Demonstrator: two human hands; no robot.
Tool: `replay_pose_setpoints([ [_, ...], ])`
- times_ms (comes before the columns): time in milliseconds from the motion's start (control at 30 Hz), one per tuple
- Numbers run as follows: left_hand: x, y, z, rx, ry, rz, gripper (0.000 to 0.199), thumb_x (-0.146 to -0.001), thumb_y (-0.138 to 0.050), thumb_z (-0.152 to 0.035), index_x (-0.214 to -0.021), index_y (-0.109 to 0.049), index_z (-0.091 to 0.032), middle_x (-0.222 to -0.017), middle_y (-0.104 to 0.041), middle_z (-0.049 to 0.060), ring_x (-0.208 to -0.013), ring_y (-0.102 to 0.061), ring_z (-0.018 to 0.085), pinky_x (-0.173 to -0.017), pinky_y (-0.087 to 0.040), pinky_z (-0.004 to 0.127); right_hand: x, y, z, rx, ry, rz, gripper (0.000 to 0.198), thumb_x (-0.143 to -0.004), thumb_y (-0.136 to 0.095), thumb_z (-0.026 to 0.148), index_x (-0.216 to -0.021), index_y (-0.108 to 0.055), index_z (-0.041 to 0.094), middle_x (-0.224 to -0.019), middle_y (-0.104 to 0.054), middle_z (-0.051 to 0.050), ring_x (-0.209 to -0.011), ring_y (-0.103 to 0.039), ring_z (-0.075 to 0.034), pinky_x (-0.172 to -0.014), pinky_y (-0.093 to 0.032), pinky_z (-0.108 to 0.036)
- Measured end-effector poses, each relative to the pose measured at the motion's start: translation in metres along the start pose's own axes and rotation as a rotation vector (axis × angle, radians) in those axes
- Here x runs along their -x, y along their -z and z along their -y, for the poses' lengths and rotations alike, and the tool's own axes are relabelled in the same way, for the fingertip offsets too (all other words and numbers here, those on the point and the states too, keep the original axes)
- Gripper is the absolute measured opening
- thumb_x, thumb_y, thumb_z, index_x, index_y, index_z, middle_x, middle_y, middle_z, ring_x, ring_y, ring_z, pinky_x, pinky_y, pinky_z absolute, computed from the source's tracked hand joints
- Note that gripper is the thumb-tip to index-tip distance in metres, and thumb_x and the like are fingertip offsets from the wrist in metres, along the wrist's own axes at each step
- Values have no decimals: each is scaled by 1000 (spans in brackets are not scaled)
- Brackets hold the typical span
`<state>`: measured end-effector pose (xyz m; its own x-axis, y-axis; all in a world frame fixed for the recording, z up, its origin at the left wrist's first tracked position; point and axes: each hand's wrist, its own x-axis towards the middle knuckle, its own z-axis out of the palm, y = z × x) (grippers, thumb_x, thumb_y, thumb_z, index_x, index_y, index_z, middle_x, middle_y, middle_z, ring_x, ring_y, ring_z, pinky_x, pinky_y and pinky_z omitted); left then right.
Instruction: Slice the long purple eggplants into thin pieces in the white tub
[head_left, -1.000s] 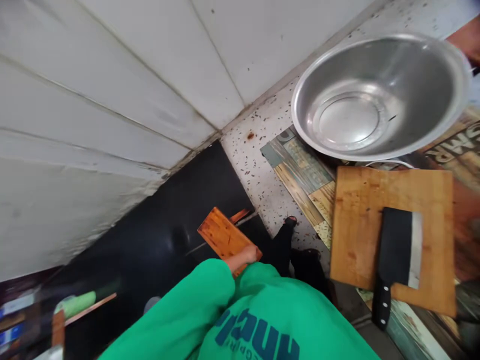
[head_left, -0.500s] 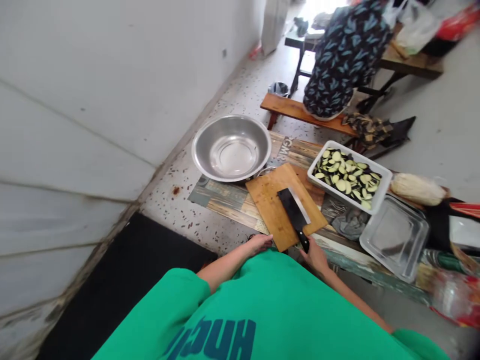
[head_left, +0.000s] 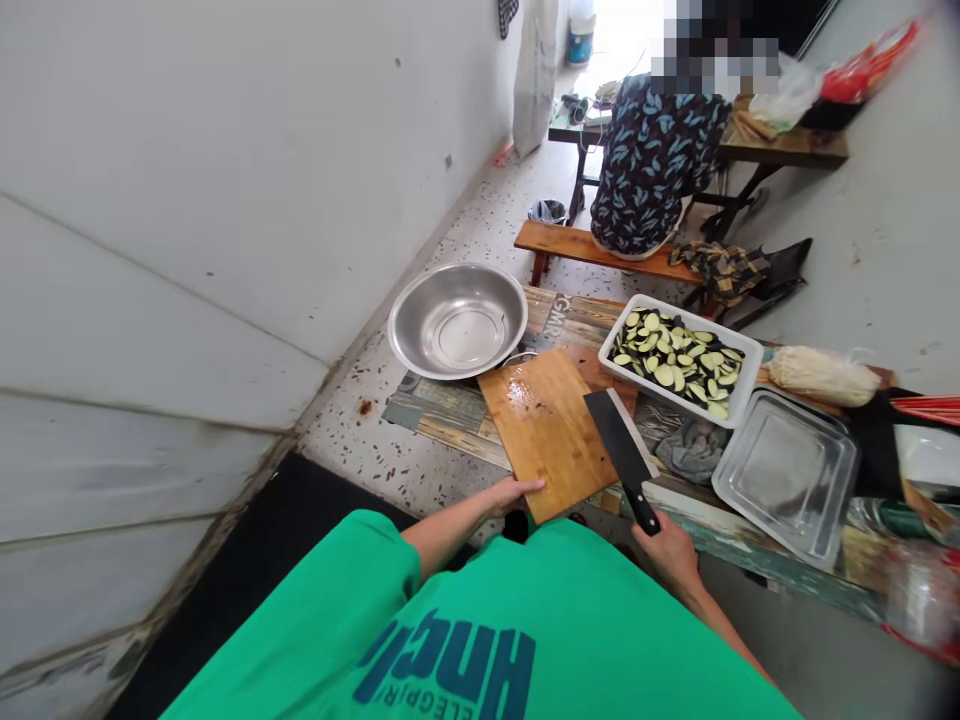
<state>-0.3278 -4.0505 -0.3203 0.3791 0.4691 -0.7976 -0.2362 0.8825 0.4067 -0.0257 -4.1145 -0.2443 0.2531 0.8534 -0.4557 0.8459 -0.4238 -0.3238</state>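
Note:
My left hand (head_left: pixel 515 492) grips the near left edge of a wooden cutting board (head_left: pixel 551 425), thumb on top and fingers hidden beneath. The board's surface looks wet, with a few small dark bits on it. In my right hand (head_left: pixel 666 545) is the black handle of a cleaver (head_left: pixel 624 445); its dark blade with a bright edge points away from me, over the board's right side. A white tray (head_left: pixel 752 375) of sliced eggplant (head_left: pixel 675 360) stands beyond the cleaver to the right. Left of the board sits a wide steel basin (head_left: pixel 457 320).
On the table's right are a grey cloth (head_left: pixel 694 452), a clear plastic lid (head_left: pixel 787 470) and a bagged pale bundle (head_left: pixel 821 375). A person (head_left: pixel 652 165) in a leaf-patterned top sits on a wooden bench (head_left: pixel 559 240) beyond. A white wall (head_left: pixel 262 180) runs along the left.
The cleaver has moved right with my right hand, from lying over the board's middle to its right edge. My left hand now holds the board's edge more firmly, thumb on top.

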Motion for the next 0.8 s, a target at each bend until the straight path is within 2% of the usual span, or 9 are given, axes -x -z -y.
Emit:
replay_pose_setpoints([
  [133, 6, -14, 15, 250, -136, 7, 54, -57, -84, -17, -107, -63, -11, -114, -68, 14, -114, -61, 30, -101, -47, 42, 20, 5, -42, -99, -27, -3, 27, -75, -44, 46, -81, -60, 25, -72, -65, -6, -76, -64, -26, -67, -44, -32],
  [267, 16, -30, 36, 380, -125, -31, 50, -64, -72, -10, -112, -60, -9, -108, -70, 14, -113, -62, 30, -103, -46, 43, 17, 15, -81, -90, 8, 33, 21, -73, -47, 44, -76, -58, 27, -71, -64, -7, -75, -64, -28, -65, -43, -35],
  [400, 43, -25, 70, 442, -144, -82, 49, -66, -66, -8, -115, -58, -9, -102, -73, 12, -111, -63, 31, -102, -47, 39, 5, 24, -103, -32, 88, 41, 16, -71, -50, 39, -73, -57, 25, -68, -63, -7, -73, -64, -28, -64, -41, -34],
  [500, 75, -13, 105, 448, -158, -136, 58, -65, -72, -15, -120, -55, -6, -97, -73, 15, -107, -65, 34, -100, -48, 42, -7, 26, -106, -24, 181, 63, 14, -70, -51, 36, -72, -56, 23, -68, -63, -5, -70, -63, -24, -64, -40, -31],
  [600, 112, -8, 137, 490, -192, -315, 69, -62, -75, -17, -125, -50, -5, -92, -74, 15, -99, -67, 36, -98, -49, 45, -21, 23, -101, -32, 262, 105, 17, -73, -50, 36, -75, -58, 21, -70, -65, -4, -71, -63, -22, -64, -40, -29],
  [700, 150, -8, 155, 571, -208, -503, 63, -66, -69, -16, -124, -51, -5, -89, -74, 14, -92, -70, 35, -94, -52, 44, -39, 13, -91, -4, 295, 174, 22, -75, -50, 38, -82, -61, 20, -74, -67, -6, -73, -64, -22, -65, -42, -29],
  [800, 187, -6, 163, 657, -241, -599, 49, -74, -63, -14, -121, -53, -3, -87, -74, 14, -88, -71, 32, -88, -54, 41, -58, 2, -78, 49, 312, 213, 24, -74, -52, 39, -85, -64, 21, -75, -69, -7, -75, -66, -24, -65, -45, -30],
])
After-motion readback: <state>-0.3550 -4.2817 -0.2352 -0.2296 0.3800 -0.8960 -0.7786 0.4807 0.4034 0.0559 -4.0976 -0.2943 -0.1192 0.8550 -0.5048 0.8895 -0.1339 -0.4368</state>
